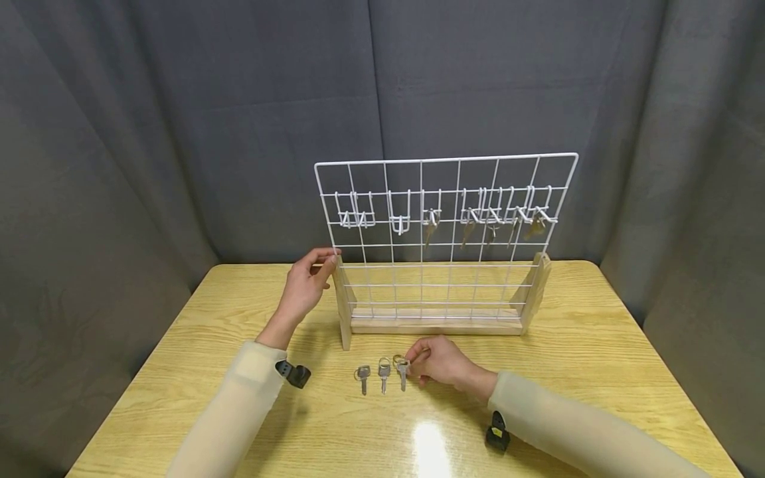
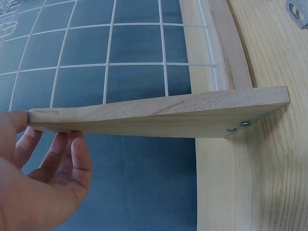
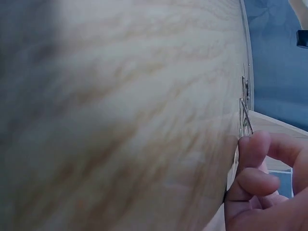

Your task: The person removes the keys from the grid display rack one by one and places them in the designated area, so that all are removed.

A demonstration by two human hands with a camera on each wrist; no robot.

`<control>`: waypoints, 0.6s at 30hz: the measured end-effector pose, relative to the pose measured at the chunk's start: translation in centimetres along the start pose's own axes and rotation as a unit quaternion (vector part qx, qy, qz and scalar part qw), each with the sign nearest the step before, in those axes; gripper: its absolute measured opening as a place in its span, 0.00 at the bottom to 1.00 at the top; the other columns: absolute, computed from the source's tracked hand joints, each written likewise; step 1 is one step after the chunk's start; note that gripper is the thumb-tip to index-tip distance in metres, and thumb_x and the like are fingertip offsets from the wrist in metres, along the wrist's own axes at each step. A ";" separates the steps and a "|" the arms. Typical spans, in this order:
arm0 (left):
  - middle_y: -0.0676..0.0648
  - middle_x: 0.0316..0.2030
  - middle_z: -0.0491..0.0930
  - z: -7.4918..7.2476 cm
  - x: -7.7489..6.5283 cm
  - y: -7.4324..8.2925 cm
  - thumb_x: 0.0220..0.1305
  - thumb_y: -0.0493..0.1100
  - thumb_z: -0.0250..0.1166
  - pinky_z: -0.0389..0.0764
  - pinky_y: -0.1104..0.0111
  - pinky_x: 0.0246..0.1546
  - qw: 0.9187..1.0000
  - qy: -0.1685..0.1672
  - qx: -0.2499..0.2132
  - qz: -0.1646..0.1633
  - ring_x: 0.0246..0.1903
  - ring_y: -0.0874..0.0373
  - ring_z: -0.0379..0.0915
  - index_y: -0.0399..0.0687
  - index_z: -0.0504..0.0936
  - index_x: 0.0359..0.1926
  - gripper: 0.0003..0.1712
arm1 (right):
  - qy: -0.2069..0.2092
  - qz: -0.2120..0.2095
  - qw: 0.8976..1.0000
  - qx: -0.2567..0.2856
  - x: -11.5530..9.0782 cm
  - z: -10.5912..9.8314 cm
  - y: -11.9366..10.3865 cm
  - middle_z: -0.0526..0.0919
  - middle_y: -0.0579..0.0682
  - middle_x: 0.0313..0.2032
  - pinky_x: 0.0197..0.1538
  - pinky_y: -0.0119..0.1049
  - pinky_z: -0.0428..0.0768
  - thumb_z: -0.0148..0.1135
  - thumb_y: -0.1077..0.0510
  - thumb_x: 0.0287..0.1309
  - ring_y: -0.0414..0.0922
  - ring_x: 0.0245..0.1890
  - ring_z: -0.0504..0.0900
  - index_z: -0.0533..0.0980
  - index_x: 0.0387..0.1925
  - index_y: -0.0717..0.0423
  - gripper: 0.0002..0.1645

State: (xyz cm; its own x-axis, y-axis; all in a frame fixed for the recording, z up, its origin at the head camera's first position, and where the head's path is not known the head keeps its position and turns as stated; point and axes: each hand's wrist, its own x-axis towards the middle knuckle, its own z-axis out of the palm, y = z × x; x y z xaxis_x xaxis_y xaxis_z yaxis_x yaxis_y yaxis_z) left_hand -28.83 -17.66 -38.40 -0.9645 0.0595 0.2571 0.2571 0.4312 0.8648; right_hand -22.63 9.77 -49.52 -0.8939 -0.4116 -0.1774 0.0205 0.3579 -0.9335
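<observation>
My left hand (image 1: pixel 305 282) grips the top of the wooden side support (image 2: pixel 159 113) of a white wire grid rack (image 1: pixel 439 245), thumb on one face and fingers near the other. Down on the table, my right hand (image 1: pixel 441 362) has its fingertips at the rightmost key (image 1: pixel 403 373), pinching it by its ring end. In the right wrist view a ring (image 3: pixel 246 115) stands tilted against the fingertips (image 3: pixel 260 142). To the left of that key lie a middle key (image 1: pixel 384 373) and a left key (image 1: pixel 363 377), each on its own ring.
White wire hooks (image 1: pixel 400 224) line the upper grid. Several keys (image 1: pixel 536 227) hang from hooks toward the right. A wooden base bar (image 1: pixel 436 326) joins the rack's two side supports. Grey curtains (image 1: pixel 269 133) surround the wooden table (image 1: pixel 197 352).
</observation>
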 end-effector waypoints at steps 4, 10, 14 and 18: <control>0.40 0.56 0.80 -0.1 -0.1 0.0 0.76 0.52 0.55 0.84 0.54 0.45 1.000 0.003 -0.002 0.002 0.53 0.46 0.78 0.46 0.78 0.61 0.22 | 0.012 -0.003 1.000 -0.019 -0.2 0.1 -0.1 0.86 0.54 0.28 0.27 0.35 0.83 0.69 0.67 0.55 0.40 0.19 0.79 0.81 0.36 0.65 0.07; 0.40 0.54 0.80 -0.2 -0.1 -0.1 0.75 0.53 0.56 0.83 0.56 0.43 1.000 0.004 -0.011 0.003 0.52 0.47 0.78 0.47 0.79 0.60 0.21 | 0.016 0.007 0.999 -0.030 -0.2 0.1 -0.2 0.86 0.52 0.29 0.27 0.33 0.82 0.70 0.66 0.54 0.40 0.19 0.79 0.82 0.34 0.63 0.06; 0.40 0.55 0.80 -0.2 0.0 -0.1 0.75 0.53 0.56 0.83 0.50 0.46 1.000 0.001 -0.012 0.001 0.53 0.46 0.77 0.45 0.78 0.61 0.23 | 0.014 0.006 0.999 -0.033 -0.3 -0.1 -0.2 0.86 0.51 0.28 0.27 0.33 0.83 0.71 0.66 0.54 0.40 0.20 0.79 0.82 0.34 0.63 0.06; 0.38 0.57 0.79 -0.1 0.1 -0.1 0.76 0.52 0.55 0.82 0.46 0.48 1.000 -0.001 -0.014 -0.005 0.54 0.44 0.77 0.42 0.76 0.63 0.24 | 0.013 0.001 0.999 -0.035 -0.4 -0.4 -0.3 0.86 0.52 0.29 0.28 0.34 0.83 0.69 0.66 0.55 0.41 0.20 0.80 0.83 0.35 0.64 0.06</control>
State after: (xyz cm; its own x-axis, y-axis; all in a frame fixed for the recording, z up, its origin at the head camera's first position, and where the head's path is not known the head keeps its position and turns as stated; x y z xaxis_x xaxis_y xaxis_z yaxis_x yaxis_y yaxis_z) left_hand -28.92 -17.84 -38.44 -0.9672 0.0579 0.2474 0.2492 0.4066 0.8790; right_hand -22.47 10.12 -49.11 -0.9053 -0.3894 -0.1694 -0.0090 0.4163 -0.9092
